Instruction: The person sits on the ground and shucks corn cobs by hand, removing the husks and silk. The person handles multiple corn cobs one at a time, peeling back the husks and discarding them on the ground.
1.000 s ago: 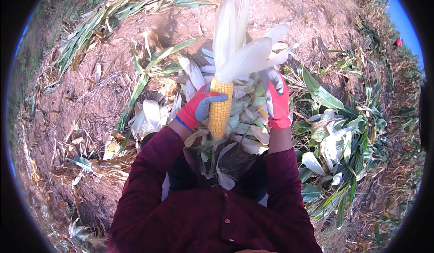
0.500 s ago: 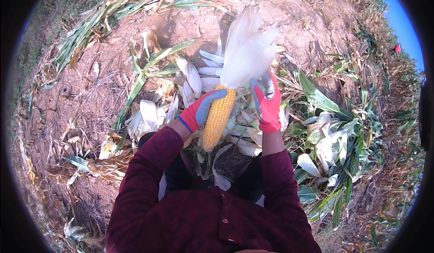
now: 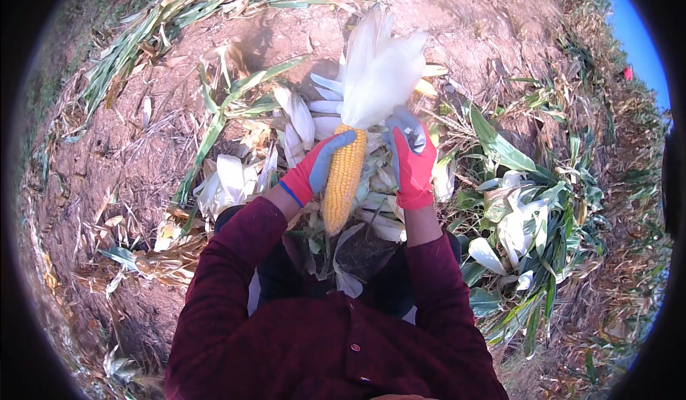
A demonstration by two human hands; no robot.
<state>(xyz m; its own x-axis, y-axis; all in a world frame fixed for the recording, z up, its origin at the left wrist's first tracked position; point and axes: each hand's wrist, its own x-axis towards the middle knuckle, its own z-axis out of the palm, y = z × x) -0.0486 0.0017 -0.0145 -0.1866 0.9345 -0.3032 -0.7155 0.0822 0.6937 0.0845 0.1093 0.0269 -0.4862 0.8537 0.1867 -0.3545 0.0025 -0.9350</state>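
Note:
A yellow ear of corn [image 3: 345, 171] hangs tip downward in front of me, its kernels bare. Pale husks [image 3: 382, 78] are peeled back and fan upward from its top end. My left hand [image 3: 318, 164], in a red and grey glove, wraps round the ear's upper part from the left. On the other side my right hand [image 3: 413, 158], gloved alike, is curled beside the base of the husks. Its fingers are bent in toward the thumb; what they hold, if anything, is hidden.
Loose husks [image 3: 232, 182] lie at the left, and more husks [image 3: 389, 218] are heaped below my hands. At the right is a pile of green leaves and husks [image 3: 518, 221]. Cut stalks [image 3: 143, 46] line the far left ground. Another yellow ear [image 3: 426, 87] shows behind the husks.
Both hands and the ear have shifted slightly left. My right fingers have curled in closer to the husk base. A yellow ear behind the husks has come into sight.

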